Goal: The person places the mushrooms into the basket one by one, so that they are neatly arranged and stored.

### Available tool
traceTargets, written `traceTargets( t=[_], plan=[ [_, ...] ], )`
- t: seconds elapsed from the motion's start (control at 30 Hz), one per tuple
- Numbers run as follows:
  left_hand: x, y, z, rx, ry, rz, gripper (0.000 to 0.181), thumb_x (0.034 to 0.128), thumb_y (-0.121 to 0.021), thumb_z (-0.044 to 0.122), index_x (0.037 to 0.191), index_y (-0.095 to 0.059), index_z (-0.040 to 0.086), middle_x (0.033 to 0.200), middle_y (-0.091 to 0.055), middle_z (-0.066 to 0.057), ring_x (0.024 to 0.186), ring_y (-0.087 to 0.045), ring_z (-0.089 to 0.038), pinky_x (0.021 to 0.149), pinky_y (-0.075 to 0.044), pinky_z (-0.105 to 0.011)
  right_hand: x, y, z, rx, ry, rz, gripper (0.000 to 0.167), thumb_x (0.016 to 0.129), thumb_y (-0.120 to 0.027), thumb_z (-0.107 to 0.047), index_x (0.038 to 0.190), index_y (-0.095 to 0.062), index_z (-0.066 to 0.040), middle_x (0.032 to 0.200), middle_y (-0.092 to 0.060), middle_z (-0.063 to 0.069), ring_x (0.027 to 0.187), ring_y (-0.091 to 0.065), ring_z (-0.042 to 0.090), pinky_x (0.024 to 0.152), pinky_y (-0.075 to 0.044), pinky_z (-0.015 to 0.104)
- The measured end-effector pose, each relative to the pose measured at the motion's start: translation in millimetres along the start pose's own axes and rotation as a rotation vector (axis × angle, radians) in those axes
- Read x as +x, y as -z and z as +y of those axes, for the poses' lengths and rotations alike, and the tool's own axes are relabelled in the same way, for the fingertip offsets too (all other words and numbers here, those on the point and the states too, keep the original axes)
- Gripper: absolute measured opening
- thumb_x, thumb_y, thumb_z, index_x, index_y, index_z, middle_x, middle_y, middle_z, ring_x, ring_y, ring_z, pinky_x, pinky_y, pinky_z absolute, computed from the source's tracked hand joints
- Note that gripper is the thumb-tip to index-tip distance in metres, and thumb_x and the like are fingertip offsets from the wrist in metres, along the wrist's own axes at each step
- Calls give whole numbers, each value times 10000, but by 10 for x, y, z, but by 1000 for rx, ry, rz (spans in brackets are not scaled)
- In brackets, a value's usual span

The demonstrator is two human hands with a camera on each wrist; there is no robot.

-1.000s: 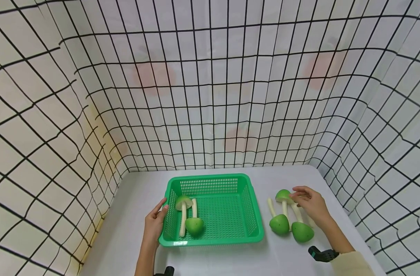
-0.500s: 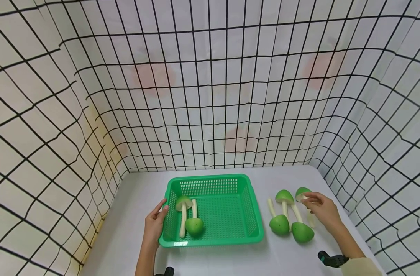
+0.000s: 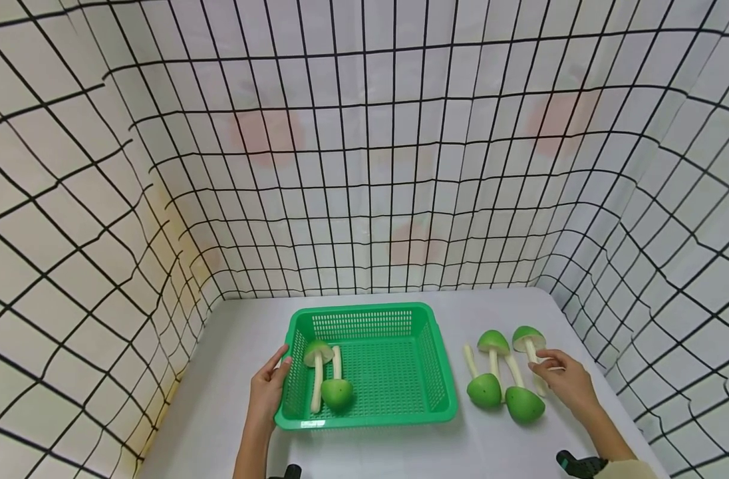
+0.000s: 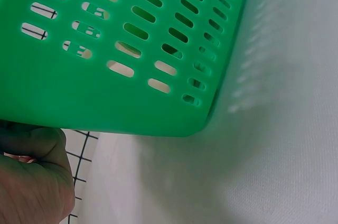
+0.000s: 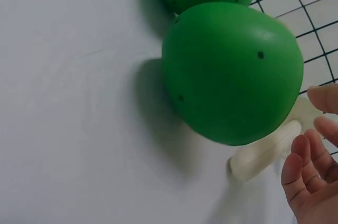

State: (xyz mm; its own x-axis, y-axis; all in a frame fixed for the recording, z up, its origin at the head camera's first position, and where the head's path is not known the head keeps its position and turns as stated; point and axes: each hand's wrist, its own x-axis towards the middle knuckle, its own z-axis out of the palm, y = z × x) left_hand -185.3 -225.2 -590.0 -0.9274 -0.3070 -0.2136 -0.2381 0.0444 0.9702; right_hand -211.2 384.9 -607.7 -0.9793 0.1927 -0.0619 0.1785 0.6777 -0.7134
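A green plastic basket (image 3: 367, 416) stands on the table; two toy mushrooms with green caps and pale stems lie at its left side, one cap (image 3: 337, 394) toward me. My left hand (image 3: 267, 392) grips the basket's left rim; the left wrist view shows the hand (image 4: 37, 176) at the rim beside the slotted wall. My right hand (image 3: 567, 382) is at the pale stem of the rightmost mushroom (image 3: 529, 338). In the right wrist view the thumb and curved fingers (image 5: 301, 155) stand apart near the stem (image 5: 264, 152). A nearer green cap (image 5: 232, 73) partly blocks that view.
Several more green mushrooms lie right of the basket, including one cap (image 3: 484, 390) and another cap (image 3: 525, 404) near my right hand. Black wire grid (image 3: 394, 166) stands before white walls around the white table (image 3: 400, 452).
My right hand has moved right and toward me, from the middle mushrooms to the rightmost one's stem, uncovering its cap. The left hand and basket are nearly unchanged.
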Motion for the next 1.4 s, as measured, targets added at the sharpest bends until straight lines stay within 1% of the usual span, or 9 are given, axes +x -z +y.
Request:
traceTargets(
  t=[0.1, 0.27, 0.4, 0.5, 0.63, 0.73, 0.87, 1.03, 1.4],
  plan=[
    [-4, -3, -4, 2, 1, -2, 517, 993, -662, 486, 1470, -587, 301, 947, -688, -88, 806, -599, -153, 681, -519, -291, -8, -11, 59, -6, -14, 1, 609, 960, -701, -505, 1368, -586, -67, 1108, -683, 99, 814, -598, -33, 640, -527, 258],
    [-16, -12, -21, 1, -2, -4, 531, 992, -653, 501, 1478, -578, 301, 988, -692, -118, 836, -606, -166, 697, -527, -296, -16, -23, 114, -37, -43, -4, 693, 937, -708, -551, 1398, -549, -58, 1188, -651, 164, 927, -633, 129, 644, -509, 267],
    [-21, -17, -29, -2, -2, -2, 526, 993, -654, 496, 1476, -580, 301, 985, -696, -118, 830, -609, -166, 694, -530, -298, -17, -36, 154, -39, -58, -25, 733, 926, -723, -551, 1404, -526, -32, 1216, -635, 205, 906, -635, 126, 645, -522, 258],
    [-18, -14, -24, 1, 1, 2, 527, 989, -657, 502, 1472, -584, 306, 960, -690, -99, 811, -603, -156, 682, -524, -293, -18, -50, 179, -39, -60, -21, 718, 930, -733, -512, 1398, -523, -10, 1206, -634, 223, 887, -631, 126, 651, -522, 266],
    [-9, -4, -8, 6, 7, -1, 536, 984, -662, 511, 1474, -582, 308, 962, -691, -90, 808, -606, -151, 679, -524, -285, -15, -63, 227, -72, -64, -9, 673, 937, -735, -456, 1382, -535, 9, 1154, -661, 211, 955, -639, 243, 694, -457, 286],
    [-3, 3, -8, 5, 7, -6, 548, 978, -666, 515, 1477, -579, 305, 971, -696, -96, 811, -613, -152, 682, -529, -283, 0, -87, 306, -83, -64, -18, 627, 932, -744, -405, 1353, -559, 20, 1094, -687, 185, 954, -644, 267, 717, -424, 297],
    [-2, 3, -19, -2, 5, -6, 538, 984, -665, 503, 1477, -579, 305, 977, -696, -109, 808, -615, -153, 680, -532, -284, 10, -118, 371, -85, -58, -26, 588, 927, -753, -382, 1314, -589, 29, 1051, -710, 170, 920, -656, 244, 715, -432, 305],
    [-12, 1, -12, 2, 1, -2, 527, 995, -656, 492, 1479, -578, 299, 969, -694, -96, 817, -612, -158, 684, -531, -288, 4, -117, 339, -100, -37, -27, 567, 935, -743, -353, 1315, -595, 41, 1083, -725, 204, 931, -685, 255, 731, -451, 312],
    [-9, 5, -1, -19, 7, 0, 529, 984, -673, 488, 1471, -588, 297, 941, -689, -65, 810, -622, -153, 684, -542, -291, 10, -116, 325, -91, -25, -1, 518, 936, -729, -282, 1313, -613, 54, 1067, -713, 156, 853, -629, 82, 728, -451, 286]
  ],
)
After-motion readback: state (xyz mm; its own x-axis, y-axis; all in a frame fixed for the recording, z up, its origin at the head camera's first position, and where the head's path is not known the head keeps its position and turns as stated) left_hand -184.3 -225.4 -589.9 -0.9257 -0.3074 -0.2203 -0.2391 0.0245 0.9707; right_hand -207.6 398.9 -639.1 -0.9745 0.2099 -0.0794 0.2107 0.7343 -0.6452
